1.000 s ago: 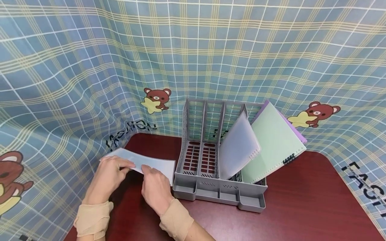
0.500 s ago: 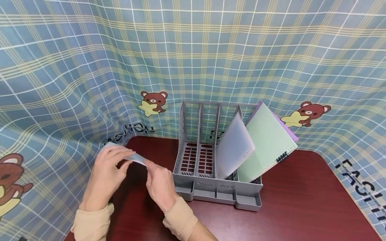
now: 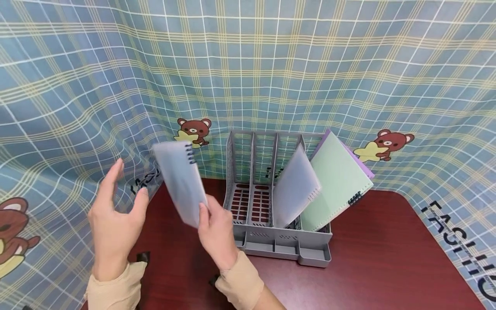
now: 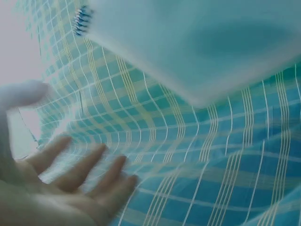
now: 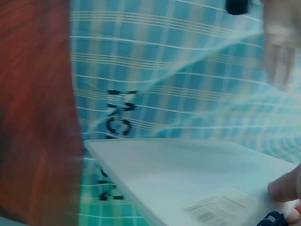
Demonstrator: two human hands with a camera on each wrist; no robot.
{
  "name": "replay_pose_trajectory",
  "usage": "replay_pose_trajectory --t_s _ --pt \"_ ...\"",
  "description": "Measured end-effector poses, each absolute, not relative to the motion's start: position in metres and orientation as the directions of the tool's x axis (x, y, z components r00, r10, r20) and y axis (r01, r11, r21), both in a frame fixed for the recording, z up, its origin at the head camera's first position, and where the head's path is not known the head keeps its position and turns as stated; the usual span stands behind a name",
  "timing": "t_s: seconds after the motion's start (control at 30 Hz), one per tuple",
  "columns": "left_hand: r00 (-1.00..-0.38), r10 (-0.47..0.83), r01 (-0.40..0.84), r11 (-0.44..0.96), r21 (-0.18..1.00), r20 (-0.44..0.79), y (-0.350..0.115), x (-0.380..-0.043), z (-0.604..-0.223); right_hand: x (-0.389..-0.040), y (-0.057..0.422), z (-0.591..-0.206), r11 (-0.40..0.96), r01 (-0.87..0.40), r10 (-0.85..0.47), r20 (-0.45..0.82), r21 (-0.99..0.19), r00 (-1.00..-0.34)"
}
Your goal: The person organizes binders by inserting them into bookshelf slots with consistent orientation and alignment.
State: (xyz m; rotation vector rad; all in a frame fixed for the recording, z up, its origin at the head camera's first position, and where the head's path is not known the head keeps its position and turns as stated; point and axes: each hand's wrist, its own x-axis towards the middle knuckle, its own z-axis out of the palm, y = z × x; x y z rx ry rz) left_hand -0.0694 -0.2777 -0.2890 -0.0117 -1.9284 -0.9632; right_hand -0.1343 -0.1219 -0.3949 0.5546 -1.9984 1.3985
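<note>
My right hand (image 3: 218, 232) pinches a spiral notebook (image 3: 178, 181) by its lower right edge and holds it raised and tilted, left of a grey desktop file organizer (image 3: 267, 236). The cover is pale and frosted, with dark rings near its top right corner. In the right wrist view a barcode label (image 5: 218, 207) shows on the notebook's face near my thumb. Left of the notebook, my left hand (image 3: 116, 219) is held up with thumb and fingers spread and nothing in them. The left wrist view shows its fingers apart from the notebook's corner.
The organizer's right slots hold a frosted notebook (image 3: 296, 189), a light green notebook (image 3: 335, 185) and a purple one (image 3: 364, 168), all leaning. Small trays (image 3: 314, 255) line its front. A plaid curtain (image 3: 263, 86) hangs behind and left of the dark red table (image 3: 372, 258).
The notebook has been lifted and turned upright in my right hand, so its cover and rings show. My left hand has let go of it and moved left with fingers spread.
</note>
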Motion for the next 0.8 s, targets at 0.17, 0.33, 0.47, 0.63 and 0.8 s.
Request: replay_pose_trajectory --t_s 0.17,0.33,0.47,0.63,0.8 --pt "-0.635 -0.472 0.229 0.641 0.733 0.611 -0.286 -0.089 -0.311 -0.13 -0.096 -0.374 0.288 -0.649 0.144 0.702 -0.704 -0.698" --pt "-0.673 -0.498 0.151 0.631 0.761 0.547 -0.282 -0.11 -0.325 -0.127 -0.066 -0.356 0.279 -0.629 0.298 0.688 -0.725 -0.662" --pt "-0.705 -0.47 0.158 0.627 0.763 0.531 -0.27 -0.128 -0.335 -0.126 -0.038 -0.346 0.31 -0.595 0.408 0.668 -0.742 -0.622" --pt "-0.744 -0.418 0.187 0.618 0.764 0.521 -0.252 -0.151 -0.348 -0.13 -0.003 -0.341 0.354 -0.557 0.512 0.654 -0.751 -0.557" --pt "-0.811 -0.349 0.176 0.621 0.764 0.47 -0.234 -0.173 -0.363 -0.129 0.019 -0.332 0.402 -0.535 0.602 0.655 -0.743 -0.456"
